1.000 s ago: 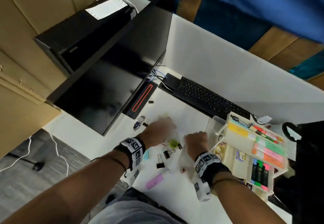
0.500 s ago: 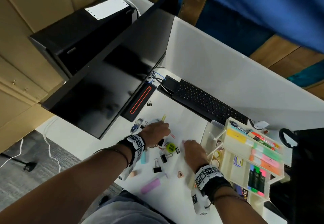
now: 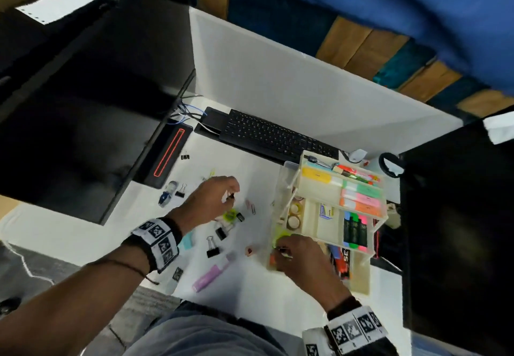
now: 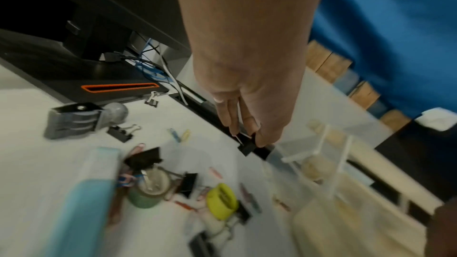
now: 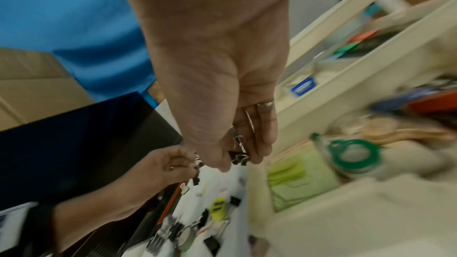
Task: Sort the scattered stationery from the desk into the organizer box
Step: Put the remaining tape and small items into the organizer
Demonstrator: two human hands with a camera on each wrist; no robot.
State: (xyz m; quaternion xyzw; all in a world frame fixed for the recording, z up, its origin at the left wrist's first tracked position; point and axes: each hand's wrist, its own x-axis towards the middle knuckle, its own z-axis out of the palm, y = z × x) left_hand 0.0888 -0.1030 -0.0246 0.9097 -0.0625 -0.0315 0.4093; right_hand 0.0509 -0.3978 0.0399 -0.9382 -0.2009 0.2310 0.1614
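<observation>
The cream tiered organizer box [image 3: 361,283] stands at the desk's right, with highlighters and sticky notes in its raised tray. My left hand [image 3: 229,198] hovers over the scattered pile and pinches a small black binder clip [image 4: 247,148] between thumb and fingers [image 4: 233,124]. My right hand [image 3: 281,250] is over the box's near-left corner and grips black binder clips [image 5: 239,158]. On the desk lie more binder clips [image 3: 212,247], a purple highlighter [image 3: 208,277], a yellow-green tape dispenser [image 3: 229,214], a teal eraser [image 3: 187,240] and coloured paper clips [image 3: 251,206].
A black monitor [image 3: 83,133] overhangs the desk at the left, its base [image 3: 167,155] beside the pile. A black keyboard [image 3: 272,135] lies behind the box. A dark bulky object [image 3: 459,216] stands right of the box. A grey staple remover [image 4: 74,120] lies near the monitor base.
My right hand has moved from the desk pile to the box's near-left corner, carrying binder clips. My left hand has lifted off the pile with a small binder clip pinched.
</observation>
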